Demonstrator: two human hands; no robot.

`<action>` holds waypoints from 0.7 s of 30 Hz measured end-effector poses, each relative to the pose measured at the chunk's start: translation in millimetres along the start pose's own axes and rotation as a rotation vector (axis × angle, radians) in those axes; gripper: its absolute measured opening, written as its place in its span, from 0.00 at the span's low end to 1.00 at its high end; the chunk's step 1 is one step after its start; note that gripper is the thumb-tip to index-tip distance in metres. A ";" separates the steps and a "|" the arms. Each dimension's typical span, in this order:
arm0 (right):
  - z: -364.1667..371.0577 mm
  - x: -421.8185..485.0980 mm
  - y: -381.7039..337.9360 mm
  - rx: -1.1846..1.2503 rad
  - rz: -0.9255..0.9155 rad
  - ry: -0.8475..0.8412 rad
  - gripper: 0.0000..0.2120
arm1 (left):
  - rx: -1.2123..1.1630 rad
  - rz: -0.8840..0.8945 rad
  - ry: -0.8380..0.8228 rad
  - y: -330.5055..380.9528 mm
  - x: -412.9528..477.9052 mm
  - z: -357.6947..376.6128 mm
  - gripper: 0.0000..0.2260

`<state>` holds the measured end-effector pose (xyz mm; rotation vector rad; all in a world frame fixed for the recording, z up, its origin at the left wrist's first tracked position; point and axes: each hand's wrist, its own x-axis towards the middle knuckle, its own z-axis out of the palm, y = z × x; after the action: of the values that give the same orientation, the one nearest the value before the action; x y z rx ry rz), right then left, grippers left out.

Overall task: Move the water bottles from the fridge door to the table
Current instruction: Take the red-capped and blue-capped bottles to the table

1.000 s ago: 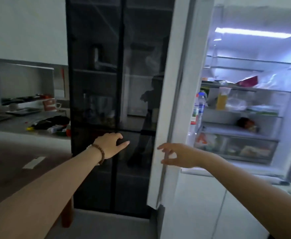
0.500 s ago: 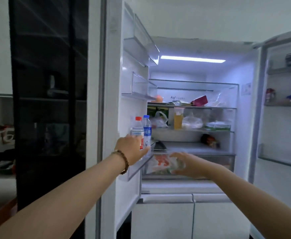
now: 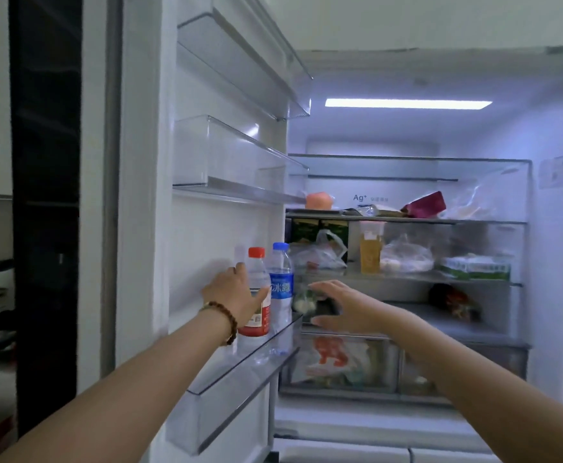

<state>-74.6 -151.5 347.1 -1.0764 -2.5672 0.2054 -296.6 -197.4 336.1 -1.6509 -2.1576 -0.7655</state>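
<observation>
Now both arms reach further in than half a second ago. At the door shelf (image 3: pixel 240 365), the left hand (image 3: pixel 231 294) curls round the red-cap bottle (image 3: pixel 260 272). The right hand (image 3: pixel 350 307), fingers straight and apart, nears the blue-cap bottle (image 3: pixel 281 289). Both bottles stand unlifted, so lifting looks next.

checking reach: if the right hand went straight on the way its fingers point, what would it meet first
Probably the blue-capped bottle on the door shelf: the open right hand points left at its label. Depth is unclear; it might pass behind.
</observation>
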 end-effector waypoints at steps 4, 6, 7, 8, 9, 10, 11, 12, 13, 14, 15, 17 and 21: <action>-0.6 52.4 13.2 0.189 -0.095 0.124 0.35 | -0.169 -0.084 0.043 0.8 24.4 17.3 0.32; 1.7 78.5 20.3 0.340 -0.141 0.166 0.35 | -0.305 -0.131 0.046 3.4 33.1 27.9 0.34; 3.0 91.5 23.7 0.429 -0.164 0.186 0.34 | -0.367 -0.160 0.063 4.9 37.3 32.9 0.34; 4.5 104.4 26.9 0.526 -0.182 0.203 0.33 | -0.396 -0.190 0.095 6.2 41.0 37.4 0.33; 6.5 117.4 30.0 0.628 -0.197 0.208 0.32 | -0.388 -0.219 0.134 7.5 43.8 41.3 0.33; 9.1 130.4 32.6 0.721 -0.209 0.199 0.30 | -0.361 -0.244 0.175 8.8 45.5 44.8 0.32; 11.3 142.4 34.4 0.792 -0.218 0.180 0.29 | -0.339 -0.263 0.216 10.3 46.3 47.5 0.31; 12.8 153.6 36.4 0.849 -0.225 0.147 0.27 | -0.336 -0.279 0.256 12.8 47.2 49.4 0.30; 15.2 163.5 39.3 0.908 -0.231 0.101 0.24 | -0.359 -0.295 0.290 16.9 47.4 50.2 0.27; 18.2 172.2 40.7 0.959 -0.243 0.054 0.22 | -0.400 -0.318 0.320 20.5 48.1 50.1 0.24; 21.4 177.7 40.5 0.984 -0.257 0.031 0.20 | -0.453 -0.338 0.342 22.3 48.3 48.8 0.21; 29.5 185.9 38.9 1.010 -0.274 0.013 0.16 | -0.514 -0.370 0.358 26.4 49.4 44.8 0.14; 42.0 188.0 41.9 1.192 -0.333 -0.010 0.07 | -0.598 -0.447 0.402 39.5 50.5 47.2 0.13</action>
<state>-184.7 11.9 346.0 -0.1805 -1.9510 1.3903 -269.8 -122.5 334.6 -1.0756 -2.1243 -1.8401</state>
